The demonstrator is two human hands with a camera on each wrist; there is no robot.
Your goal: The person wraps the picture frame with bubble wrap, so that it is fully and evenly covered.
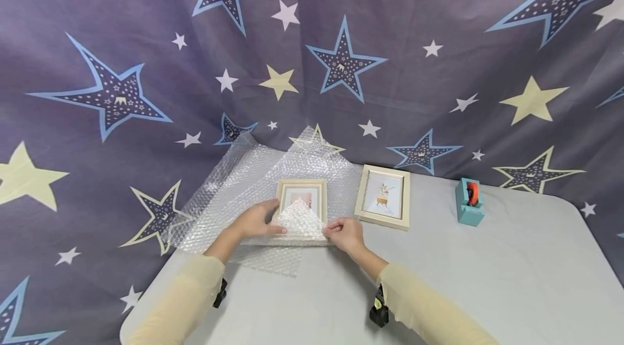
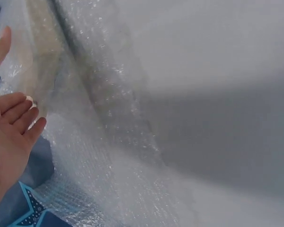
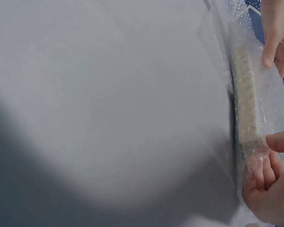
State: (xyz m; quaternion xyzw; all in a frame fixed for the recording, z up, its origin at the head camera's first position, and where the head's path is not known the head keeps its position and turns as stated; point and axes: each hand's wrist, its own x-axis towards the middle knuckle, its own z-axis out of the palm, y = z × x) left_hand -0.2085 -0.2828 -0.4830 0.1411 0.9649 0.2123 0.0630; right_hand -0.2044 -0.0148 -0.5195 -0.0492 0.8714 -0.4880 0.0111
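A pale wooden picture frame (image 1: 303,190) lies on bubble wrap (image 1: 258,185), its lower half under a folded flap.
The frame is cream-coloured, with a white mat and a pinkish print; the pointed flap, shiny and wrinkled, hides the lower part of this print. It lies on the white table (image 1: 439,274), between the two hands. The left hand (image 1: 257,221) is spread at the frame's left side, thumb apart, gripping nothing; the right hand (image 1: 346,233) pinches the wrap at the lower right corner. Just right of the wrap is a second picture frame (image 1: 383,194) with a plant print, and farther right a teal tape dispenser (image 1: 469,202) with an orange-red roll. Behind hangs a star-patterned purple cloth (image 1: 390,85).
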